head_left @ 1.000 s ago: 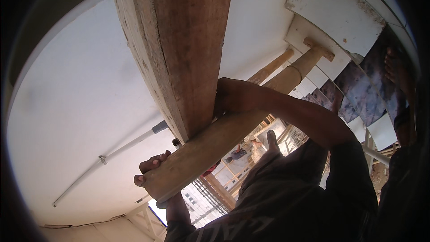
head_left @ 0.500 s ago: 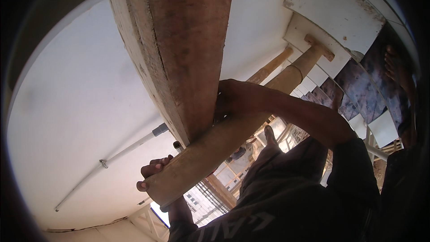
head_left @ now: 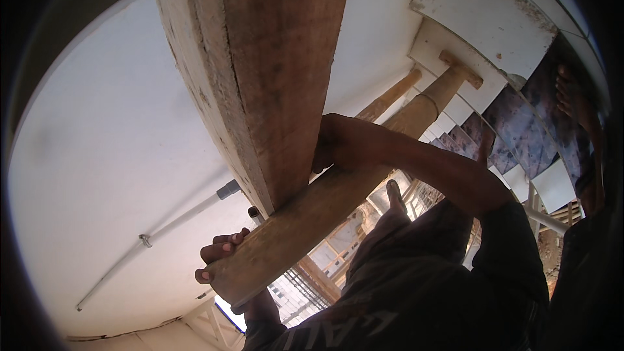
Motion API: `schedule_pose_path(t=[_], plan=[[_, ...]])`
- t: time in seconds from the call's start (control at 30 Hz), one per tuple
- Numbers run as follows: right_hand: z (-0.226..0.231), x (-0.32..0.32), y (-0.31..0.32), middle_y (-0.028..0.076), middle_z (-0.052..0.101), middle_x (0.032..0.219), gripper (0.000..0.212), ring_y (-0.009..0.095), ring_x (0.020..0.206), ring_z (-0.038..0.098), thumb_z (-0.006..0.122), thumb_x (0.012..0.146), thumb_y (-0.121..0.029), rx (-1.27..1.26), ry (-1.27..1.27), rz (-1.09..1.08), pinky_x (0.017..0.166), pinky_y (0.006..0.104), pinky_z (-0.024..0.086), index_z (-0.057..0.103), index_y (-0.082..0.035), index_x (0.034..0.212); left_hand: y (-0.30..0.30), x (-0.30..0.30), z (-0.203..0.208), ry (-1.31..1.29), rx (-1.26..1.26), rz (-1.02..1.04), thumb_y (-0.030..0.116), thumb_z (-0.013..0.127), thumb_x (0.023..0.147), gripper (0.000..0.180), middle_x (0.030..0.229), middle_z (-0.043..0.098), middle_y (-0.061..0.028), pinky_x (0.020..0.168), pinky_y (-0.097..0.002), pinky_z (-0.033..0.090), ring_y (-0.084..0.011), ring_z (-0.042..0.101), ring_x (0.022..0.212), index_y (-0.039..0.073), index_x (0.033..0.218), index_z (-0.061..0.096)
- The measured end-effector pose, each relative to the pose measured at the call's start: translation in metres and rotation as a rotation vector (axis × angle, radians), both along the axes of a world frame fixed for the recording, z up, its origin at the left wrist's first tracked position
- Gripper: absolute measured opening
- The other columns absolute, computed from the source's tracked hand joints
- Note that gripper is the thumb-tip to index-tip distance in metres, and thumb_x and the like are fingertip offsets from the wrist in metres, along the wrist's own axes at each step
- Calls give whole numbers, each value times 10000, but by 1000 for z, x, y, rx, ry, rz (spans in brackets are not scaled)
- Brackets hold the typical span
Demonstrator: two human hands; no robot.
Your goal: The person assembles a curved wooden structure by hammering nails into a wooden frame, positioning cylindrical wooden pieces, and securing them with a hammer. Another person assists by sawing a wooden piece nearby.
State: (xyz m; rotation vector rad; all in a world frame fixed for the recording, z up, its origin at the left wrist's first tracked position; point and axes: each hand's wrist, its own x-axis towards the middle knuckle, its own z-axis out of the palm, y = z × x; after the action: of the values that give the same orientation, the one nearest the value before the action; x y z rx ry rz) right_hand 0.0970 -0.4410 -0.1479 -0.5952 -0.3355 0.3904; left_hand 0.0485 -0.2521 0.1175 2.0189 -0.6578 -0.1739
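Observation:
A thick bamboo pole (head_left: 292, 234) slants from the lower left up to the far right. My left hand (head_left: 221, 253) is wrapped round its near end, with the fingertips showing over the far side. A heavy wooden beam (head_left: 279, 78) comes down from the top of the view, and its lower end meets the pole just beyond my left hand. My right hand (head_left: 335, 143) is curled against the right side of the beam, close above the pole. Its fingertips are mostly hidden behind the beam.
The pole's far end meets a short wooden crosspiece (head_left: 461, 68) near white and dark tiled steps (head_left: 520, 123). Another pole (head_left: 396, 94) stands behind it. Grey pipe (head_left: 182, 211) runs along the white wall (head_left: 117, 123). Another person's foot (head_left: 572, 91) is at the far right.
The beam and the pole's near end have shifted slightly in view. Both hands keep their places, and my right hand's fingers have moved a little against the beam.

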Motion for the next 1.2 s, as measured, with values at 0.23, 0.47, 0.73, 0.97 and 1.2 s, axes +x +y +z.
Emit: schedule_pose_path(t=[0.23, 0.47, 0.73, 0.97, 1.2], plan=[[3, 0, 6, 121, 716, 988, 211, 207, 917, 705, 594, 997, -175, 13, -15, -101, 830, 343, 552, 614, 14, 1086, 20, 10, 4, 59, -53, -71, 325, 563, 990, 281, 1129, 553, -120, 920, -502, 544, -330, 603, 1129, 323, 1270, 536], [4, -2, 4, 116, 719, 988, 219, 198, 907, 704, 589, 1007, -189, -15, 39, -71, 828, 341, 562, 614, 12, 1091, 23, 13, 2, 95, -92, -108, 337, 573, 985, 301, 1126, 548, -119, 919, -491, 544, -333, 603, 1127, 317, 1283, 532], [12, -7, 2, 115, 703, 1008, 200, 195, 915, 701, 583, 1009, -146, 5, 45, -140, 829, 333, 562, 580, 8, 1136, 22, 16, 0, 53, -97, -131, 279, 493, 1024, 232, 1118, 555, -131, 888, -498, 548, -346, 603, 1119, 324, 1247, 535], [11, -9, -2, 117, 690, 1009, 191, 201, 914, 698, 570, 1001, -108, 50, 51, -128, 824, 335, 557, 570, 17, 1146, 23, 13, 6, 105, -107, -61, 288, 475, 1027, 216, 1120, 551, -126, 864, -508, 555, -358, 617, 1111, 318, 1231, 539], [5, -13, -3, 120, 691, 1020, 226, 222, 937, 687, 608, 987, -146, -45, -33, -219, 841, 378, 539, 582, 28, 1129, 28, 12, 5, 43, -53, -94, 299, 486, 1023, 211, 1103, 557, -132, 861, -510, 559, -354, 620, 1120, 319, 1226, 541]])
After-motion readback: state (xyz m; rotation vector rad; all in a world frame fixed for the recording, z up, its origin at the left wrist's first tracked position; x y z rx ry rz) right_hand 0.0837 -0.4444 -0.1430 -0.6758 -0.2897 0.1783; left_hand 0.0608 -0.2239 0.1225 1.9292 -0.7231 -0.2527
